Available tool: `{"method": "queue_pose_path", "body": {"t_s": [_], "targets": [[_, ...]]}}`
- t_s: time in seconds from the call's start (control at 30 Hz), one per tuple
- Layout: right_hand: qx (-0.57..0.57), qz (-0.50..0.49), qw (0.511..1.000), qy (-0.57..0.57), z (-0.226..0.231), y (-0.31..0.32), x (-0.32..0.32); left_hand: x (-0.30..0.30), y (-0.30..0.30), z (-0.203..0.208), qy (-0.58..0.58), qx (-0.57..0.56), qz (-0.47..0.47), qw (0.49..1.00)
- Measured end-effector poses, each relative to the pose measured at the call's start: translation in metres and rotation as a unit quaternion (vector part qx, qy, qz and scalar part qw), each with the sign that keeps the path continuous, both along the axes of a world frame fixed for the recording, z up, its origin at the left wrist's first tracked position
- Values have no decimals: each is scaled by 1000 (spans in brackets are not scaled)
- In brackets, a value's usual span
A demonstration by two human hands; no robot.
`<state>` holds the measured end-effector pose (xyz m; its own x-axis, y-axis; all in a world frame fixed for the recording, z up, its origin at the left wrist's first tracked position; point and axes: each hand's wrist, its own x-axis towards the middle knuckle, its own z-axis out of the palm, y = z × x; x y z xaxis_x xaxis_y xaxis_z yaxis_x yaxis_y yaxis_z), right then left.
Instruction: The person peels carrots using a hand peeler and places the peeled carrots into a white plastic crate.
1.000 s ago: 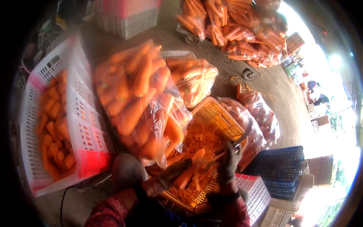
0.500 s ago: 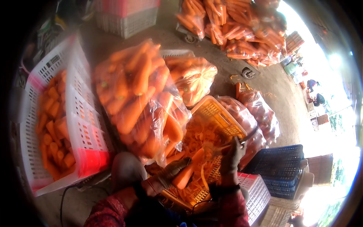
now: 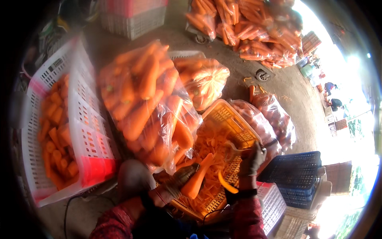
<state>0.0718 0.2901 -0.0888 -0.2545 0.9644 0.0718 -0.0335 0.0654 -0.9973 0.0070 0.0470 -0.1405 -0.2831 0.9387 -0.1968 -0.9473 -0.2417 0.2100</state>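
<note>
My left hand (image 3: 181, 179), in a dark glove, is closed around a large carrot (image 3: 197, 179) tilted up and away from me. Beneath it is an orange plastic crate (image 3: 230, 116) piled with carrot peelings (image 3: 211, 145). My right hand (image 3: 254, 159), also gloved, is closed on a peeler (image 3: 234, 149) over the crate's right side, apart from the carrot. The peeler's head is blurred. A curved strip of peel (image 3: 227, 183) hangs between the carrot and my right wrist.
A clear bag of carrots (image 3: 139, 99) stands against the orange crate's left. Further left, a white and pink crate (image 3: 89, 123) holds cut carrot pieces. Dark blue crates (image 3: 294, 173) are at right. More bagged carrots (image 3: 258, 32) lie on a wheeled cart at the back.
My right hand has moved slightly right and away from the carrot with the peeler. A curved peel strip now shows beside the carrot. My left hand stays nearly in place.
</note>
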Motion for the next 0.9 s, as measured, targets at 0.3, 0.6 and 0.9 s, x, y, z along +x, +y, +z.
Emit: {"method": "queue_pose_path", "body": {"t_s": [0.3, 0.6, 0.9], "targets": [[-166, 135, 977, -13, 49, -120, 4, 4, 3, -20, 34, -66, -2, 997], [37, 6, 999, 19, 21, 18, 3, 0, -28, 64, 245, -160, -86, 952], [468, 143, 846, -212, 64, -101, 65, -8, -28, 149, 426, -109, -126, 889]]}}
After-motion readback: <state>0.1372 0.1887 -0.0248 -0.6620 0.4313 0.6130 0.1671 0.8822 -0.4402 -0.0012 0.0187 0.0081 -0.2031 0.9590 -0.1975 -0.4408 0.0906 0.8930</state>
